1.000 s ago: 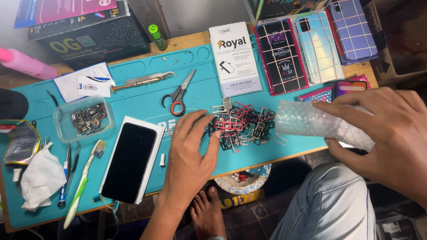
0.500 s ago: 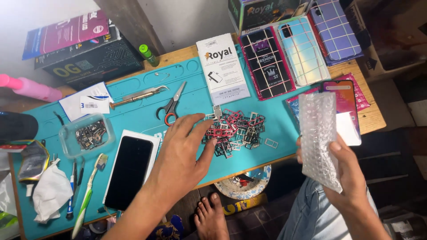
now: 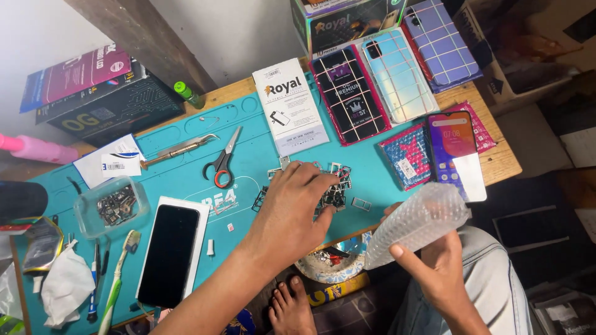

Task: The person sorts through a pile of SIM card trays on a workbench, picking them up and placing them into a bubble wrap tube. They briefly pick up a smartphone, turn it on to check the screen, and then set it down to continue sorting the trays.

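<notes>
Trays (image 3: 338, 192), a small heap of dark metal card trays, lie at the middle of the teal mat (image 3: 248, 124), half under the left hand (image 3: 292, 214). That hand comes in from the lower left, palm down, fingers spread flat and pressing on the heap. At lower right, off the table edge, the right hand (image 3: 444, 263) is raised with its thumb and fingers pinching a clear bubble-wrap pouch (image 3: 416, 223), which tilts up toward the right.

Above the heap lies a white oblong box (image 3: 290, 107) with an orange and black label. Right of it, at the upper middle, 3 phone-case packs (image 3: 397, 71) sit side by side: black and pink, pale iridescent, purple checked. A dark printed carton (image 3: 347, 22) stands at the top edge. At upper left, a black box (image 3: 108, 108) carries a magenta package (image 3: 74, 75).
</notes>
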